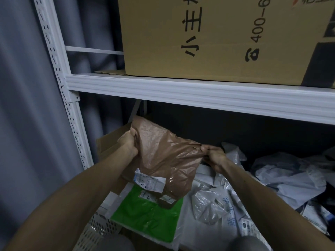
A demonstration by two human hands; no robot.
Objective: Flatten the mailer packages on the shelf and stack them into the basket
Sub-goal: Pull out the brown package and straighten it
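A crumpled brown plastic mailer (163,156) with a white shipping label hangs in the air under the upper shelf. My left hand (129,141) grips its upper left edge and my right hand (214,156) pinches its right edge, stretching it between them. Below it a green mailer (146,217) lies flat, on top of the white perforated basket (94,230) at the lower left. White and grey mailers (213,201) lie beside the green one.
A heap of crumpled grey mailers (290,174) fills the lower shelf at right. A brown cardboard box (107,144) stands behind my left hand. A white shelf beam (199,93) crosses overhead, carrying a large cardboard carton (217,37). A white slotted upright (63,84) and grey curtain stand left.
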